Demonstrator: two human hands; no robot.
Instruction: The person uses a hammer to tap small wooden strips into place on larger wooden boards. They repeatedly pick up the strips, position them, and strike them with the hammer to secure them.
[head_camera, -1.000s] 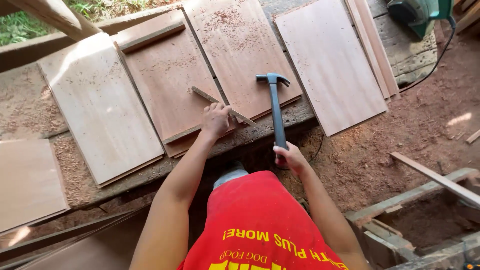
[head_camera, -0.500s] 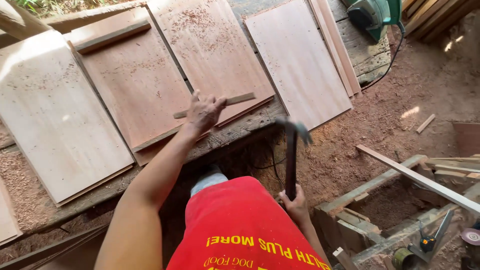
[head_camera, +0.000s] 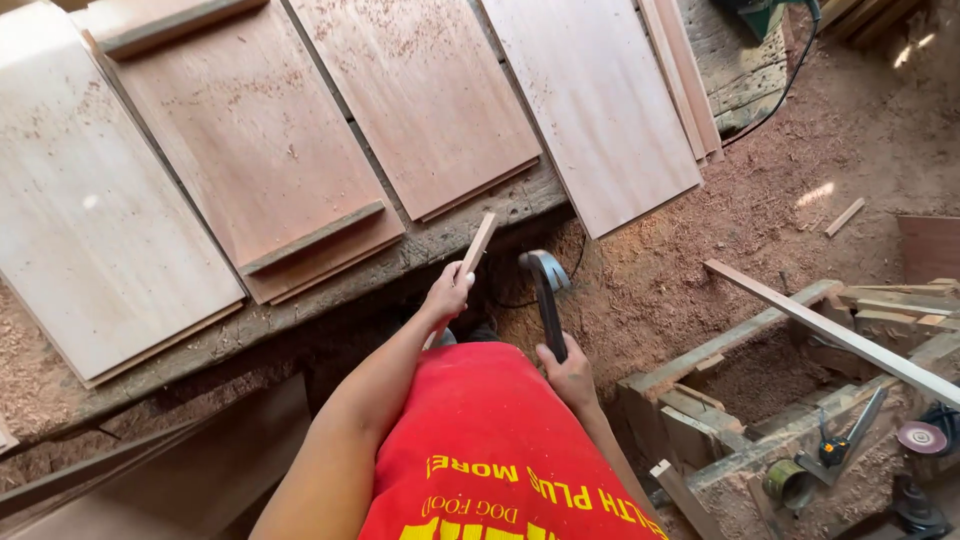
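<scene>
My left hand (head_camera: 447, 296) grips a thin wooden strip (head_camera: 476, 245) that points up and away, just off the near edge of the worn workbench (head_camera: 470, 222). My right hand (head_camera: 568, 372) holds a dark claw hammer (head_camera: 545, 290) by the handle, head up, close beside the strip and in front of my red shirt. On the bench lie several reddish plywood panels (head_camera: 250, 150), one of them with a narrow batten (head_camera: 312, 237) across its near end.
A pale board (head_camera: 90, 220) lies at the left of the bench. Sawdust covers the ground. At the right stand a rough timber frame (head_camera: 760, 370) and a long lath (head_camera: 830, 330), with a clamp, tape roll and grinder disc (head_camera: 922, 437). A power tool cable (head_camera: 770, 105) trails at top right.
My left hand lifted the wooden strip off the panel and drew it back off the bench edge. The hammer came down from the bench to my waist. My view shifted right.
</scene>
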